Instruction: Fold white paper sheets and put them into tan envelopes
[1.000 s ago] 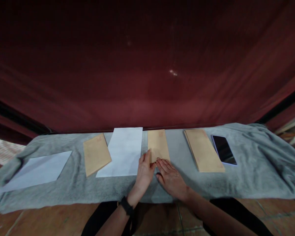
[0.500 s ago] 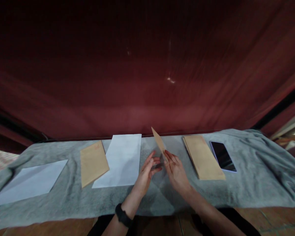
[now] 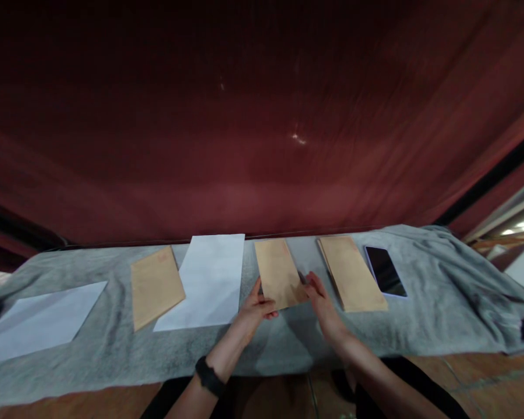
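Note:
A brown paper envelope [image 3: 279, 270] faces me broadside between my two hands, at the middle of the cloth. My left hand [image 3: 257, 308] grips its lower left corner, the thumb lying across the front and fingers behind. At the lower right edge, my right hand [image 3: 318, 297] pinches the same envelope; some of its fingertips are hidden. To the right lies a stack of brown envelopes [image 3: 353, 273]. Left of my hands is a white sheet of paper [image 3: 213, 279], partly overlapped by a single brown envelope [image 3: 157, 285].
A phone [image 3: 385, 271] with a dark screen lies right of the stack. Another white sheet [image 3: 43, 317] is at the far left. Everything rests on a wrinkled grey cloth [image 3: 441, 314], with a dark red upright surface [image 3: 262, 203] behind it.
The held envelope has turned from nearly edge-on to broadside. My left hand, previously apart from it with open fingers, has closed on its left edge. The view has shifted slightly.

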`<state>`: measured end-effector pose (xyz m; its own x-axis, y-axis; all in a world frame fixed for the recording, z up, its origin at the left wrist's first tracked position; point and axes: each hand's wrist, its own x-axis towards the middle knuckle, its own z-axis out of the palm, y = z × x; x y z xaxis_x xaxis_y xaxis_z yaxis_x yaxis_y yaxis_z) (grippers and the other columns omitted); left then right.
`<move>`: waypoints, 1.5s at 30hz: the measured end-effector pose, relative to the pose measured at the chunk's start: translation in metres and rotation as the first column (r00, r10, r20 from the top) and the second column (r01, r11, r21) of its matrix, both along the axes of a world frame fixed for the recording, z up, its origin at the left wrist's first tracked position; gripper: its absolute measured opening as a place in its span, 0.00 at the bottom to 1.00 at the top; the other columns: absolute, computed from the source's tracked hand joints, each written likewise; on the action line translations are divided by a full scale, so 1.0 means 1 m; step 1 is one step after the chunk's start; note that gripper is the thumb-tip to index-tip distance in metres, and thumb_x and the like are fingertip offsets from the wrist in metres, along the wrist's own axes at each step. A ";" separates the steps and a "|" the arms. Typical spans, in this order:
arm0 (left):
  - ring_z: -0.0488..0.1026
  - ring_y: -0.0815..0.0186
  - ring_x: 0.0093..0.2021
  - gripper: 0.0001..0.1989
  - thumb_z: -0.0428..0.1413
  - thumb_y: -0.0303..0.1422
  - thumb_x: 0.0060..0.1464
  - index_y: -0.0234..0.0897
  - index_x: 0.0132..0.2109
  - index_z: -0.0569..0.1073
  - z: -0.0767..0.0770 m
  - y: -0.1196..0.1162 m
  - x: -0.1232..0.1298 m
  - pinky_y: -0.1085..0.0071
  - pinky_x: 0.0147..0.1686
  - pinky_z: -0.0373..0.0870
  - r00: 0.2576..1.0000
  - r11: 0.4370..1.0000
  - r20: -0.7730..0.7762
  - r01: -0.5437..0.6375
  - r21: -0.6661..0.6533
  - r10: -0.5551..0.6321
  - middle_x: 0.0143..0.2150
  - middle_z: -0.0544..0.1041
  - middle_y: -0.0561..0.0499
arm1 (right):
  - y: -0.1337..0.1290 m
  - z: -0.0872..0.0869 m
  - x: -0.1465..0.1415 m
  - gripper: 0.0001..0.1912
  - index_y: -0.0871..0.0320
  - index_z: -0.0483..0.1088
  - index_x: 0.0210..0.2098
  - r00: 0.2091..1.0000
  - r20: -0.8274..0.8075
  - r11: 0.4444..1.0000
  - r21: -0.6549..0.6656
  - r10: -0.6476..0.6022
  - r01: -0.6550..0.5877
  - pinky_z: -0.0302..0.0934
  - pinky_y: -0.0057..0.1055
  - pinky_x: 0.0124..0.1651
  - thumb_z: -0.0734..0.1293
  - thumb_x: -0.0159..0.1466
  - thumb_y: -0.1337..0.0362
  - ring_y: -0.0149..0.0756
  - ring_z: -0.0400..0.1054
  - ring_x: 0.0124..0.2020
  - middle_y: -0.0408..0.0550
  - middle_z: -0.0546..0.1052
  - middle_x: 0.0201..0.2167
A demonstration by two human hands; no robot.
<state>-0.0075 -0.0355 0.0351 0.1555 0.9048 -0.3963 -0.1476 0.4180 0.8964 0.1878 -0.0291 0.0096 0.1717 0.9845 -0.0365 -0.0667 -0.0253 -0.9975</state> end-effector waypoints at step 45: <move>0.43 0.60 0.76 0.34 0.46 0.38 0.66 0.31 0.73 0.51 -0.024 0.058 0.029 0.56 0.73 0.43 0.203 0.415 -0.977 0.885 0.210 0.061 0.76 0.49 0.40 | -0.008 0.028 -0.007 0.29 0.55 0.77 0.24 0.854 0.019 0.847 0.111 0.521 -0.519 0.70 0.38 0.43 0.59 0.68 0.42 0.40 0.75 0.32 0.48 0.80 0.27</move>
